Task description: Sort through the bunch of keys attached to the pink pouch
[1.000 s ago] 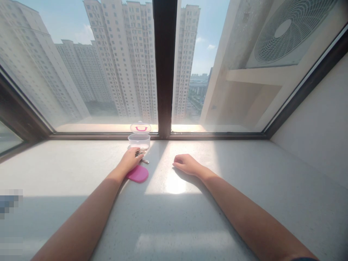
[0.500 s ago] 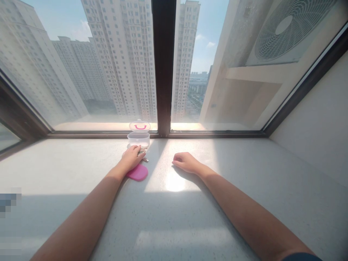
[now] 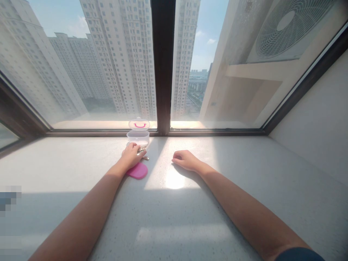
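Observation:
My left hand [image 3: 132,154] is on the sill with its fingers and thumb curled around a cluster of small shiny metal pieces [image 3: 141,149], too small to name exactly. Another metal piece [image 3: 146,158] pokes out below the thumb. Right behind that hand stands a clear plastic box [image 3: 138,135], its lid [image 3: 139,125] raised and marked with a pink curved line. A flat pink rounded piece [image 3: 138,171] lies beside my left wrist, partly covered by it. My right hand [image 3: 186,160] rests on the sill in a loose fist, and nothing shows in it.
The pale speckled sill [image 3: 168,214] carries bands of sunlight and shadow. Along its far side runs a dark window frame [image 3: 217,133] with an upright post [image 3: 163,69]. A white wall [image 3: 318,119] bounds the right. Outside are tall buildings and a fan unit.
The view has tilted slightly, so things sit a little higher in the picture. My hands keep almost the same pose and place.

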Motion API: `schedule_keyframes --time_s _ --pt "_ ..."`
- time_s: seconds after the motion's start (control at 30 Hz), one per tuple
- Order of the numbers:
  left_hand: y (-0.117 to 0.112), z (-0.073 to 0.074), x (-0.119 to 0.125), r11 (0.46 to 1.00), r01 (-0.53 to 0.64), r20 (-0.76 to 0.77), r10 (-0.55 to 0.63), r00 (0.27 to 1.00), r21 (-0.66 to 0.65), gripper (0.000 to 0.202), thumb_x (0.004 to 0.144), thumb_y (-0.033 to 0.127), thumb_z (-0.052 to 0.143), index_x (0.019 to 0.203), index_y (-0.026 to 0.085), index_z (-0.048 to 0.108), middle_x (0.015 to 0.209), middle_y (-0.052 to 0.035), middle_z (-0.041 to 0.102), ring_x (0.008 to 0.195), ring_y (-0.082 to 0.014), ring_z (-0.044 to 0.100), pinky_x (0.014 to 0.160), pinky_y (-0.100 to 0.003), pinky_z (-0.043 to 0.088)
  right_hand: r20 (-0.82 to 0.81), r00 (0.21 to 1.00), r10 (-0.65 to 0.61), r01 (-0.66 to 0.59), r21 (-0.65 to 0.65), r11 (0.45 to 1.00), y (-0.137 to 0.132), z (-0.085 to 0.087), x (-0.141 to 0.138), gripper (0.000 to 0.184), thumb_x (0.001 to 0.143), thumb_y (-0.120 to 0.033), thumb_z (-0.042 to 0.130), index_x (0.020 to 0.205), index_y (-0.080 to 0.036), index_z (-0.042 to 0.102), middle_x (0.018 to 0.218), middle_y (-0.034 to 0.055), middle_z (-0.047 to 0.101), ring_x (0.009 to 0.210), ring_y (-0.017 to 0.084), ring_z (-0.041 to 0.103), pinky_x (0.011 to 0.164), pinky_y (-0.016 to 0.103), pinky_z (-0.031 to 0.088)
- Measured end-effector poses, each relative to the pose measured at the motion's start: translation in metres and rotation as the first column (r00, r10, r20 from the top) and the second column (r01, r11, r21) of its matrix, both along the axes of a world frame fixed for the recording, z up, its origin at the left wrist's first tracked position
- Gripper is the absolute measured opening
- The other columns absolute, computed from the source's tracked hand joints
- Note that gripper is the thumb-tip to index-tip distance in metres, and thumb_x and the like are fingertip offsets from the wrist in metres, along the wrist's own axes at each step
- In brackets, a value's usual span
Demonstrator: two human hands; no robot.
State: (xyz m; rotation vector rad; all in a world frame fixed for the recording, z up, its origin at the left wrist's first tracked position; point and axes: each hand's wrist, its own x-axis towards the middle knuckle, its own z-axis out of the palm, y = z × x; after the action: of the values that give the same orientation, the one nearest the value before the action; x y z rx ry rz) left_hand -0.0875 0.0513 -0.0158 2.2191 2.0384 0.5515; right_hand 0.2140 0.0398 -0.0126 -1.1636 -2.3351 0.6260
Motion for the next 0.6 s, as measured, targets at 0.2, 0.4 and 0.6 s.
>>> schedule_keyframes --time_s 0.2,0.4,0.6 --pt "-0.003 0.005 0.002 0.996 0.09 0.036 -0.09 0.995 0.004 0.038 0.083 0.048 0.046 0.094 0.015 0.061 0.107 -0.012 0.059 0.099 -0.0275 0.059 0.089 -0.037 0.044 0.006 1.0 -0.001 0.001 0.001 1.0 0.001 -0.001 0.0 0.015 0.083 -0.026 0.056 0.076 -0.016 0.064 0.075 0.0018 0.065 0.069 0.013 0.054 0.063 0.024 0.035" --pt "-0.007 0.011 0.006 0.988 0.154 0.092 -0.154 0.984 0.002 0.03 0.084 0.042 0.047 0.095 0.019 0.061 0.11 -0.0115 0.062 0.103 -0.0275 0.059 0.09 -0.037 0.045 0.003 1.0 -0.007 0.007 0.003 1.0 0.001 -0.001 0.0 0.015 0.083 -0.026 0.057 0.075 -0.016 0.064 0.074 0.002 0.064 0.068 0.013 0.054 0.063 0.024 0.035" --pt "-0.009 0.013 0.008 0.977 0.214 0.155 -0.207 0.966 -0.029 0.025 0.083 0.039 0.05 0.097 0.022 0.063 0.113 -0.0088 0.064 0.107 -0.0267 0.059 0.095 -0.037 0.044 0.003 1.0 -0.006 0.006 -0.001 1.0 0.0 0.0 -0.001 0.015 0.083 -0.026 0.057 0.075 -0.016 0.064 0.074 0.0019 0.065 0.068 0.013 0.054 0.063 0.024 0.035"
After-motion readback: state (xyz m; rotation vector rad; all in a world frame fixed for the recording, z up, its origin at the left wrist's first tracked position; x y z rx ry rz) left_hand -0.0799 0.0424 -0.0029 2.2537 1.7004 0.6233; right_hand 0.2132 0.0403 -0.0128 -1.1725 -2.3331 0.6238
